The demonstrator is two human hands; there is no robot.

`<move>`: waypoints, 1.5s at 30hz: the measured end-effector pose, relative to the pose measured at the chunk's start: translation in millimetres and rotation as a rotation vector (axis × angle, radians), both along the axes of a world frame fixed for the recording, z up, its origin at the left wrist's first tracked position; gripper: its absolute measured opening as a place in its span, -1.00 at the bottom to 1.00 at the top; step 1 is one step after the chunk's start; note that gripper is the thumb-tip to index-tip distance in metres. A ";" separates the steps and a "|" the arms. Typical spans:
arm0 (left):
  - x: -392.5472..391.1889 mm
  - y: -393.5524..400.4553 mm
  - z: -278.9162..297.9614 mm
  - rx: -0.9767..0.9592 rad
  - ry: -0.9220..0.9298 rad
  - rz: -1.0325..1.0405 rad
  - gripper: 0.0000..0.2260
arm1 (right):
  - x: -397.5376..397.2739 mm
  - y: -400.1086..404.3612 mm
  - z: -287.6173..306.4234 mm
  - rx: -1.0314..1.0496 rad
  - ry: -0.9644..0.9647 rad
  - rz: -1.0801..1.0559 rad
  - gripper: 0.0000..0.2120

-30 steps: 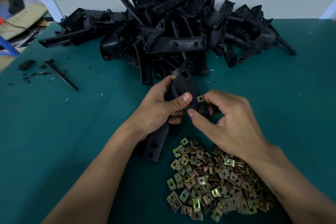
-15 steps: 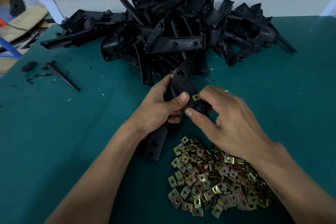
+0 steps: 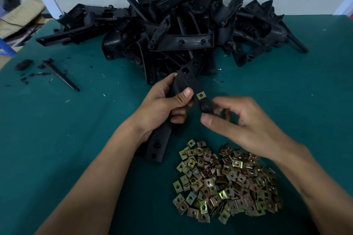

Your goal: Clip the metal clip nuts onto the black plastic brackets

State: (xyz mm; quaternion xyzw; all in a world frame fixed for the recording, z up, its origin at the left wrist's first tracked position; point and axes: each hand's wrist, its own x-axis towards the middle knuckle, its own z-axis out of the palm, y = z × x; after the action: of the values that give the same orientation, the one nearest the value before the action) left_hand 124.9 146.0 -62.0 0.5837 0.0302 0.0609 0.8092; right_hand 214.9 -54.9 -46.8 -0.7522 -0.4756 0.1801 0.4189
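Note:
My left hand [image 3: 162, 107] grips a long black plastic bracket [image 3: 188, 82] above the table, thumb pressed on its face. A brass-coloured clip nut [image 3: 201, 95] sits clipped on the bracket's right edge, just beside that thumb. My right hand [image 3: 246, 128] hovers to the right of the bracket's round end, fingers loosely curled and blurred, with nothing seen between them. A heap of loose clip nuts [image 3: 225, 181] lies on the green table [image 3: 76, 139] below my right hand. The bracket's lower end [image 3: 157, 149] pokes out under my left wrist.
A big pile of black plastic brackets [image 3: 181, 30] fills the back of the table. A thin black rod [image 3: 61, 75] and small black scraps [image 3: 23, 64] lie at the left. Cardboard boxes [image 3: 19, 15] stand past the left table edge.
My right hand pressed the clip nut onto the bracket's edge, then let go and drew back to the right. The clip nut now stays on the bracket. My left hand kept its grip.

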 end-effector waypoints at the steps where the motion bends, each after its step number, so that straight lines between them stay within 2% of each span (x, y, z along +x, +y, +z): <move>1: -0.6 1.3 0.2 -0.023 0.000 -0.002 -0.80 | 1.1 -4.0 -2.0 -0.063 0.050 0.029 -0.76; 3: -1.2 1.9 0.2 -0.048 0.005 -0.028 -0.84 | -1.8 -7.0 -6.7 -0.160 0.052 0.080 -0.80; 6: -1.2 0.8 0.0 -0.068 0.024 -0.072 -0.84 | -13.4 -0.8 -8.3 -0.149 -0.002 0.129 -0.77; 11: -1.2 1.7 -0.8 -0.112 0.050 -0.059 -0.82 | -19.7 4.5 -8.3 -0.177 -0.143 0.128 -0.96; 12: -1.0 1.7 -0.7 -0.118 0.051 -0.060 -0.82 | -19.1 4.3 -8.5 -0.199 -0.142 0.125 -0.94; 14: -1.2 1.6 -0.2 -0.114 0.047 -0.070 -0.82 | -17.0 2.1 -8.0 -0.219 -0.083 0.112 -0.89; 17: -2.0 2.0 -0.1 -0.111 0.039 -0.084 -0.82 | -10.0 -3.9 -4.5 -0.125 0.106 0.070 -0.88; 19: -2.3 2.7 -0.1 -0.112 0.035 -0.094 -0.83 | -2.5 -5.4 -4.6 0.026 0.251 -0.007 -0.86; 23: -3.0 3.2 -1.5 -0.092 0.017 -0.159 -0.83 | 4.7 -0.7 -8.1 0.392 0.677 -0.215 -0.82; 27: -1.9 1.6 -3.7 -0.021 0.003 -0.214 -0.79 | 6.8 8.4 -7.0 0.544 0.843 -0.260 -0.79; 33: -0.4 0.5 -4.9 -0.019 0.013 -0.218 -0.79 | 5.9 25.2 -3.0 0.621 0.950 -0.300 -0.89; 35: -0.6 0.6 -4.6 -0.011 0.014 -0.221 -0.79 | 6.3 25.2 -2.7 0.594 0.928 -0.298 -0.91; 37: -0.7 -0.1 -3.9 -0.007 0.019 -0.219 -0.76 | 5.9 24.3 -3.0 0.546 0.862 -0.301 -0.90; 40: -0.4 -1.2 -3.3 -0.009 0.025 -0.211 -0.72 | 3.7 25.6 -3.9 0.584 0.854 -0.287 -0.86; 45: -0.2 -2.3 -2.7 0.000 0.039 -0.197 -0.77 | -0.6 29.4 -4.1 0.633 0.813 -0.311 -0.77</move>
State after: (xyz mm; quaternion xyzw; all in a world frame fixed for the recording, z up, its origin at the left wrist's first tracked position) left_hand 124.7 143.7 -64.7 0.5849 -0.0117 -0.0304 0.8104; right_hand 214.3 -25.6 -51.0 -0.5205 -0.1889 0.2405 0.7972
